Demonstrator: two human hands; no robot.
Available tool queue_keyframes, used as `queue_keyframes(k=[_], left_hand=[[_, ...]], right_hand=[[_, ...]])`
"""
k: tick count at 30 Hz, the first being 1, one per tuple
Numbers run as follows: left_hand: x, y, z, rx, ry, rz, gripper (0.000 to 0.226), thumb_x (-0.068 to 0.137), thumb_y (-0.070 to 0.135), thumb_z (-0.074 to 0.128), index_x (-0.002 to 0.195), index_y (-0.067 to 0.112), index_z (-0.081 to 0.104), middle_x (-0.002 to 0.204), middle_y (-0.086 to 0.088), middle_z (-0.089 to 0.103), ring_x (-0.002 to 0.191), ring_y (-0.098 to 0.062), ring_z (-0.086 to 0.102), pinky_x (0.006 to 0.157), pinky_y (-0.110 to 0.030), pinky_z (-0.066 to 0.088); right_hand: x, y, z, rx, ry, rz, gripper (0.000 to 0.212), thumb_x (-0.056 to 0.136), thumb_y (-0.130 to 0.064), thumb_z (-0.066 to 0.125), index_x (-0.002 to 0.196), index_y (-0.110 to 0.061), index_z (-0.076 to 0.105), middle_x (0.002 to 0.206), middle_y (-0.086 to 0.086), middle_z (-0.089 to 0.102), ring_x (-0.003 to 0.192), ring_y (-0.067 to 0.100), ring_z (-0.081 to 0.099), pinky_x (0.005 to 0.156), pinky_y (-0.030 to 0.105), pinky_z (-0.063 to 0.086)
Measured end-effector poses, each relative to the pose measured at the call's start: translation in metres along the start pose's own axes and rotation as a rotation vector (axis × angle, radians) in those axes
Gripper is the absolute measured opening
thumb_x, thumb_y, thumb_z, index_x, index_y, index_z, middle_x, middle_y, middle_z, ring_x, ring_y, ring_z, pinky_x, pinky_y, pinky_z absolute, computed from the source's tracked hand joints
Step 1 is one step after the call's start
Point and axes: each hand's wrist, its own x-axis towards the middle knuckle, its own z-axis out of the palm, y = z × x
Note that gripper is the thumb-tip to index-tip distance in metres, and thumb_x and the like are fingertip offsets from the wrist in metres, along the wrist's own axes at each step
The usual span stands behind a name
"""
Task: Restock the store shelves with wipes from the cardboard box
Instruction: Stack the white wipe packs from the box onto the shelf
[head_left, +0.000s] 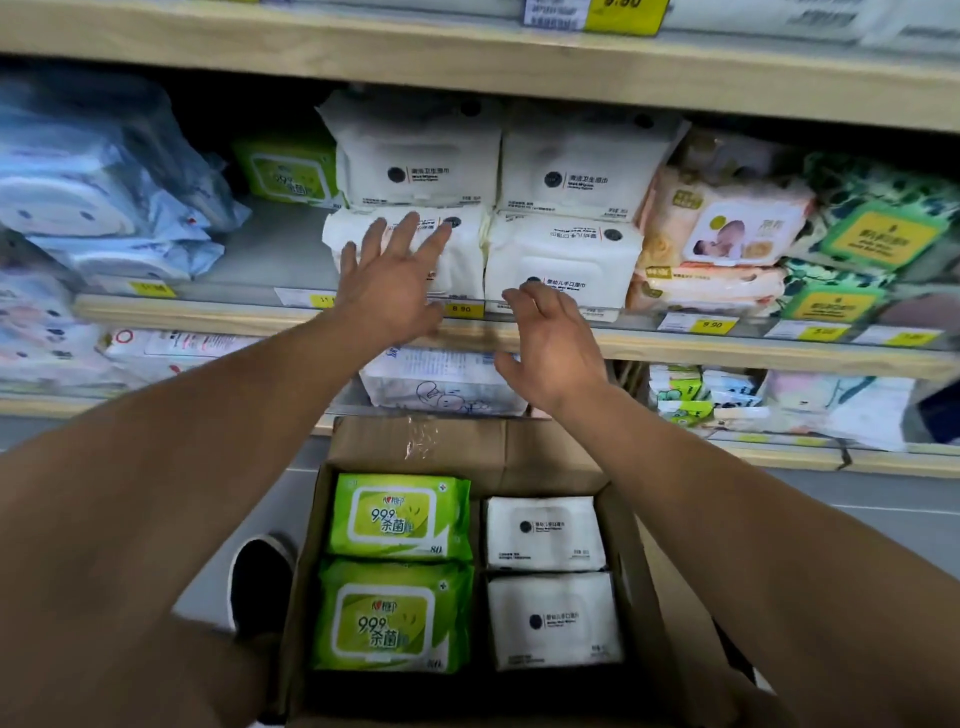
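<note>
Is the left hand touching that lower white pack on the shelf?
Touching. The head view shows the left hand lying flat, fingers spread, against the lower-left white pack.

**Around the wipes aisle**

Yellow price tags (710, 325) line the wooden shelf edges. A dark shoe with a white sole (261, 582) rests on the grey floor (857, 499), just left of the carton and partly hidden by it.

Head view — close, facing shelf (519, 332), angled down.
</note>
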Motion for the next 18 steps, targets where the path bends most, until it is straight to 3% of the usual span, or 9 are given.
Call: queue_keyframes(k=[4, 9, 13, 18], left_hand=[[0.022, 0.02, 0.013, 0.054, -0.101, -0.041, 0.093, 0.078, 0.051, 0.061, 0.146, 0.046, -0.002, 0.159, 0.01, -0.002, 0.144, -0.034, -0.01, 0.113, -0.061, 0.004], [0.025, 0.017, 0.018, 0.051, -0.047, -0.016, 0.092, 0.076, 0.051, 0.062, 0.146, 0.046, 0.002, 0.158, 0.008, 0.003, 0.144, -0.032, -0.004, 0.111, -0.061, 0.006], [0.014, -0.016, 0.013, 0.0, 0.107, -0.095, 0.086, 0.078, 0.048, 0.063, 0.149, 0.032, 0.016, 0.156, -0.001, 0.015, 0.143, -0.03, 0.008, 0.113, -0.057, 0.011], [0.005, -0.047, 0.017, -0.117, -0.042, -0.197, 0.099, 0.075, 0.035, 0.069, 0.151, 0.03, 0.007, 0.16, 0.004, 0.003, 0.147, -0.022, 0.0, 0.115, -0.057, 0.008]], right_hand=[[0.015, 0.01, -0.001, -0.016, -0.01, 0.015, 0.066, 0.087, -0.033, 0.062, 0.145, -0.015, 0.035, 0.15, 0.006, 0.032, 0.138, 0.028, 0.026, 0.115, 0.037, 0.025], [0.025, 0.017, -0.002, -0.033, -0.047, 0.028, 0.067, 0.087, -0.033, 0.063, 0.145, -0.015, 0.034, 0.15, 0.006, 0.03, 0.138, 0.028, 0.025, 0.113, 0.037, 0.026], [0.031, 0.016, 0.0, -0.031, -0.048, 0.024, 0.068, 0.087, -0.033, 0.063, 0.146, -0.015, 0.033, 0.149, 0.005, 0.03, 0.137, 0.028, 0.025, 0.114, 0.036, 0.026], [0.03, 0.007, 0.008, -0.022, -0.06, 0.012, 0.068, 0.086, -0.033, 0.063, 0.145, -0.015, 0.034, 0.151, 0.006, 0.029, 0.138, 0.028, 0.024, 0.114, 0.037, 0.026]])
